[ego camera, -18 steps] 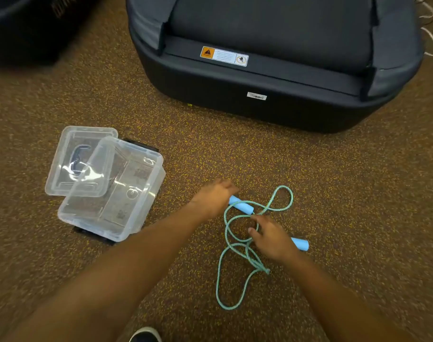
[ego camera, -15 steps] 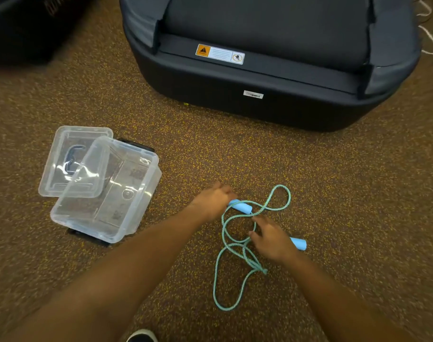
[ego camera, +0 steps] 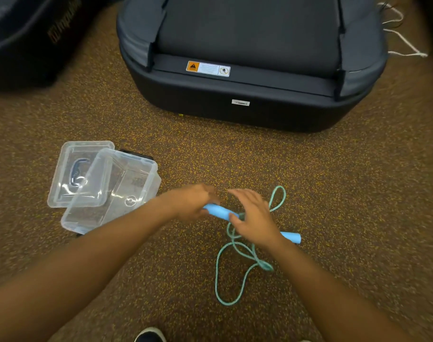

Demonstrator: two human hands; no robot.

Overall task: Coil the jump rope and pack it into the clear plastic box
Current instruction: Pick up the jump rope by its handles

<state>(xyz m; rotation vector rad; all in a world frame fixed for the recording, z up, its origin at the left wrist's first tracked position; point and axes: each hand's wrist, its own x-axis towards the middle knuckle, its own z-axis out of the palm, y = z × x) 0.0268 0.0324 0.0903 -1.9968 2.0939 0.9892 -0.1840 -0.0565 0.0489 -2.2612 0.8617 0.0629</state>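
A teal jump rope (ego camera: 235,262) with two light blue foam handles lies in loose loops on the speckled brown carpet. My left hand (ego camera: 190,202) grips the end of one blue handle (ego camera: 219,211). My right hand (ego camera: 253,218) hovers over the rope's middle with fingers spread, covering part of the second handle (ego camera: 292,236). The clear plastic box (ego camera: 116,193) stands open to the left of my hands, its clear lid (ego camera: 77,174) leaning partly under it. One rope loop (ego camera: 278,197) sticks out beyond my right hand.
A large dark padded case (ego camera: 247,95) with a warning label sits straight ahead. Another dark container (ego camera: 25,40) fills the top left. White cords (ego camera: 403,43) lie at the top right. My shoe tip (ego camera: 150,335) shows at the bottom edge.
My left hand has closed on the handle and lifted it slightly. My right hand has opened and risen over the rope. The rope loops have shifted.
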